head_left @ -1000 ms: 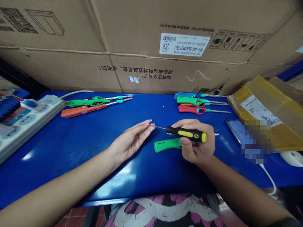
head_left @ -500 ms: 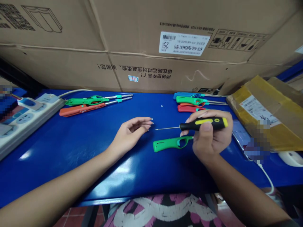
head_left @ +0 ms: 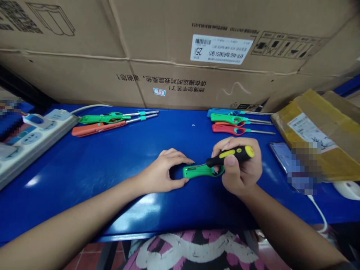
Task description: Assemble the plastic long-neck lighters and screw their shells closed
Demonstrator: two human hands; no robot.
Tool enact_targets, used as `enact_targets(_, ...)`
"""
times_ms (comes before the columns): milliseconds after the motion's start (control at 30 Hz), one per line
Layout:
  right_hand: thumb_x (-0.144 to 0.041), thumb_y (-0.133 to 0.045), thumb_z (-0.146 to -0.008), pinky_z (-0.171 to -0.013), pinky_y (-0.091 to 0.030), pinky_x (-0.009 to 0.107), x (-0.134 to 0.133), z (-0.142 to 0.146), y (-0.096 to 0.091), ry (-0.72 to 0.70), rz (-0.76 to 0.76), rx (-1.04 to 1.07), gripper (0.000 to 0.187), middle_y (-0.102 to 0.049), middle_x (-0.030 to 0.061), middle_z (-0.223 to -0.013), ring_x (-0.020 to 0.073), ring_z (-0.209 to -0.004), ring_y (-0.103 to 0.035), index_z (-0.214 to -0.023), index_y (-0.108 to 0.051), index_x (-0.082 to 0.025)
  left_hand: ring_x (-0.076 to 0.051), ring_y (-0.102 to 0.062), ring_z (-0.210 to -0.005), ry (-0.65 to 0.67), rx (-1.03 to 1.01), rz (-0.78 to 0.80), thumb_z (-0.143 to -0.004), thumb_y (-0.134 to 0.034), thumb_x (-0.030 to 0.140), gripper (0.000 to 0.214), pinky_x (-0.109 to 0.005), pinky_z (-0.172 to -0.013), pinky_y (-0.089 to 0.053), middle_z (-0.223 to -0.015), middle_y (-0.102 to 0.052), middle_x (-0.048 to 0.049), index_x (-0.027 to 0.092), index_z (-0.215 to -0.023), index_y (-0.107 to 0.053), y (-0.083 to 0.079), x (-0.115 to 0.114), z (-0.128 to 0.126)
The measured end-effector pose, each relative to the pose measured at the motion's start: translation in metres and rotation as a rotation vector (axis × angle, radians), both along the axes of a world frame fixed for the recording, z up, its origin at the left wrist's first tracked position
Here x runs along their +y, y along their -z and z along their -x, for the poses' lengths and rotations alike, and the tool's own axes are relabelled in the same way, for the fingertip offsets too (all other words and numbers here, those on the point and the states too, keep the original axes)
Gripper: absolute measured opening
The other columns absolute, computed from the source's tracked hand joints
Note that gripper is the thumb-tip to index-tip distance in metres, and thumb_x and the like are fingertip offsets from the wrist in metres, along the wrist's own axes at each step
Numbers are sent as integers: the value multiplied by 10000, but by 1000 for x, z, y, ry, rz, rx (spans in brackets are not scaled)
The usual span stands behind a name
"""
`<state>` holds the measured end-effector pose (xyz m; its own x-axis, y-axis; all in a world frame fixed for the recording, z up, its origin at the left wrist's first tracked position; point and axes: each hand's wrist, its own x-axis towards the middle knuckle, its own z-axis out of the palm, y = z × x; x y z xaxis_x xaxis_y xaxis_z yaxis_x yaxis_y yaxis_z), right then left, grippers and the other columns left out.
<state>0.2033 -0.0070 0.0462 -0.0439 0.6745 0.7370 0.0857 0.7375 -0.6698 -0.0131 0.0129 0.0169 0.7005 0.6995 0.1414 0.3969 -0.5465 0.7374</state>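
Note:
A green long-nosed lighter point(head_left: 199, 172) lies on the blue table in front of me, with a slot along its handle. My left hand point(head_left: 165, 169) has thumb and forefinger at the two long edges of the handle's left end. In my right hand point(head_left: 242, 165) is a black and yellow screwdriver point(head_left: 225, 156), its thin shaft pointing left over the handle. The tip appears close to the left end of the slot; whether it touches, I cannot tell. My right hand covers the lighter's front end.
Behind, at left, lie green and orange lighters point(head_left: 98, 128); at right are several more lighters point(head_left: 227, 129). A power strip point(head_left: 36, 138) borders the left side. On the right are a phone point(head_left: 282, 157), a taped parcel point(head_left: 315, 131) and a white mouse point(head_left: 347, 189). A large carton point(head_left: 168, 45) stands behind.
My left hand has moved right and taken the green lighter's handle end between thumb and forefinger. The screwdriver has come down and left over the handle in my right hand.

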Motion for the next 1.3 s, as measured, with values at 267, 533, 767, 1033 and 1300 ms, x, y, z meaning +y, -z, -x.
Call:
enact_targets(267, -181, -574, -930, -520, -541, 269, 0, 0, 1, -125, -30, -72, 142, -583, 20, -793, 141, -629, -624, -1064, -531, -200, -257, -618, -1065, 2, 20, -25, -815, -734, 295, 358, -413, -963, -386, -1127, -725, -73, 219, -1164, -718, 0, -1, 0)
enact_targets(533, -172, -586, -920, -491, -532, 265, 0, 0, 0, -141, -54, -68, 153, -573, 21, -783, 147, -627, -616, -1067, -548, -189, -264, -619, -1053, -1, 6, -5, -804, -734, 286, 362, -421, -976, -383, -1111, -729, -76, 231, -1162, -731, 0, 0, -1)
enact_targets(767, -194, -588, -922, -447, -510, 244, 0, 0, -2, -106, -65, -85, 123, -564, 19, -757, 149, -610, -615, -1040, -552, -194, -260, -619, -1055, -1, 15, -9, -813, -727, 306, 361, -419, -967, -387, -1118, -728, -73, 239, -1168, -726, 2, -1, 0)
enact_targets(1033, -194, -590, -925, -497, -543, 268, 0, 0, 0, -133, -51, -103, 145, -586, 24, -780, 145, -613, -612, -1061, -538, -197, -257, -618, -1057, -6, 13, 3, -811, -726, 293, 356, -416, -978, -380, -1117, -730, -69, 243, -1163, -733, -1, -1, 0)
enact_targets(1300, -185, -596, -923, -509, -549, 268, 0, 0, 2, -146, -33, -116, 171, -596, 31, -810, 142, -625, -617, -1077, -524, -203, -260, -612, -1063, 1, 12, 2, -814, -732, 308, 354, -409, -970, -383, -1121, -729, -68, 258, -1165, -735, 1, -1, 0)
